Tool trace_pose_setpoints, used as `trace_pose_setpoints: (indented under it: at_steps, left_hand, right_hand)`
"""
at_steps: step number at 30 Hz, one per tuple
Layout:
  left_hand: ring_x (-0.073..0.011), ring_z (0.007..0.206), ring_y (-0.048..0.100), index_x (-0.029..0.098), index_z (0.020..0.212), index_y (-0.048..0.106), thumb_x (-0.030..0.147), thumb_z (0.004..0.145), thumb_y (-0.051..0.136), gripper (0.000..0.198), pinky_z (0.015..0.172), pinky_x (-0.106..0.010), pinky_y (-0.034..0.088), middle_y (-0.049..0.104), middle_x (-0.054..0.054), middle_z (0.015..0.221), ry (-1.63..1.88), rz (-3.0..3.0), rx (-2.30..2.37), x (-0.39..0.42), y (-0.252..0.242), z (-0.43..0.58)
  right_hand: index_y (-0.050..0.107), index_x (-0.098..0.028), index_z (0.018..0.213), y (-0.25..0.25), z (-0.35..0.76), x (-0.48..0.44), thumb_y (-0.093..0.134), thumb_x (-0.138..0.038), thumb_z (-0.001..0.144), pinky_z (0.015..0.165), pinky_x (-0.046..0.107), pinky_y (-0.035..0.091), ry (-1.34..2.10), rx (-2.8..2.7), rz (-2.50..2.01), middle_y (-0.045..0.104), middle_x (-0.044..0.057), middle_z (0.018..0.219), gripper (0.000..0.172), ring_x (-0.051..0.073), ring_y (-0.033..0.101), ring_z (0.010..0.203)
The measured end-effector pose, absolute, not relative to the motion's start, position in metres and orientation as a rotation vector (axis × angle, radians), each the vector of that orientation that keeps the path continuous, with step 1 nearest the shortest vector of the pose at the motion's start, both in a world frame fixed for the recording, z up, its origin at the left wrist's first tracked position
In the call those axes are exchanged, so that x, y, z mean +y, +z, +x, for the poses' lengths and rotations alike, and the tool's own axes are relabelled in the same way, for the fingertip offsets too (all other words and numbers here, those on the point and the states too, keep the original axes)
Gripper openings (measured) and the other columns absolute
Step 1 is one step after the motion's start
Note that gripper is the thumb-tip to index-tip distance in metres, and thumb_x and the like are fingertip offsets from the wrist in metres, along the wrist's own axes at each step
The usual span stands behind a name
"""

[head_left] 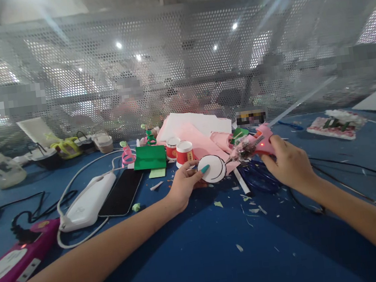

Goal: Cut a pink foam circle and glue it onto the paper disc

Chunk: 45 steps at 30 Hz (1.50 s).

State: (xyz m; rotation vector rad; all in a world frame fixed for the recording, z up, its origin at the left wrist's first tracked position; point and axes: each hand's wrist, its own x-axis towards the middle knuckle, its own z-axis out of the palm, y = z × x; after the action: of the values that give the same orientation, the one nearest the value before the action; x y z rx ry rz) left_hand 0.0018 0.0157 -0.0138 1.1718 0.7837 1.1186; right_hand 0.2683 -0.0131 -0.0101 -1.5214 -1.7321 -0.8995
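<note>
My left hand pinches white round paper pieces with black outlines, the thumb with its teal nail lying across the top one. In my right hand is a pink hot glue gun, gripped with the fingers wrapped round its handle. A long clear glue stick sticks out of its back, and a small red light glows on its side. Its nozzle end, covered in crumpled foil-like stuff, points left at the edge of the discs; whether it touches them I cannot tell.
Behind my hands are red and white paper cups, green folded card and pink paper. On the left lie a phone, a white power bank and a purple power strip. Cables and paper scraps litter the blue table.
</note>
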Motion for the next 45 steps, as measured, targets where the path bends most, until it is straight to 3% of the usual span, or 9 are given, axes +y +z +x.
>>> trace_pose_setpoints:
  at_steps: [11, 33, 45]
  left_hand:
    - [-0.0119, 0.054, 0.061, 0.014, 0.097, 0.059, 0.027, 0.061, 0.078, 0.043, 0.051, -0.023, 0.053, 0.066, -0.001, 0.066, 1.093, 1.182, 0.776, 0.013, -0.012, 0.003]
    - [-0.0109, 0.049, 0.059, 0.011, 0.1, 0.06, 0.027, 0.061, 0.076, 0.044, 0.05, -0.023, 0.05, 0.066, -0.001, 0.065, 0.971, 1.283, 0.766, 0.012, -0.013, 0.002]
    - [-0.01, 0.048, 0.059, 0.011, 0.098, 0.063, 0.031, 0.06, 0.078, 0.046, 0.049, -0.022, 0.05, 0.066, -0.001, 0.063, 0.935, 1.292, 0.766, 0.01, -0.009, 0.002]
  right_hand:
    - [0.042, -0.019, 0.084, -0.008, 0.27, -0.012, 0.05, -0.021, 0.08, 0.051, 0.028, 0.029, -0.864, -1.71, -1.509, 0.057, 0.005, 0.073, 0.009, 0.022, 0.056, 0.07]
    - [0.042, -0.02, 0.082, -0.009, 0.269, -0.014, 0.047, -0.022, 0.081, 0.051, 0.029, 0.029, -0.832, -1.705, -1.516, 0.057, 0.005, 0.072, 0.005, 0.022, 0.055, 0.068]
    - [0.043, -0.021, 0.087, -0.007, 0.26, -0.016, 0.059, -0.042, 0.078, 0.053, 0.03, 0.036, -0.805, -1.683, -1.431, 0.055, 0.005, 0.072, 0.028, 0.024, 0.056, 0.07]
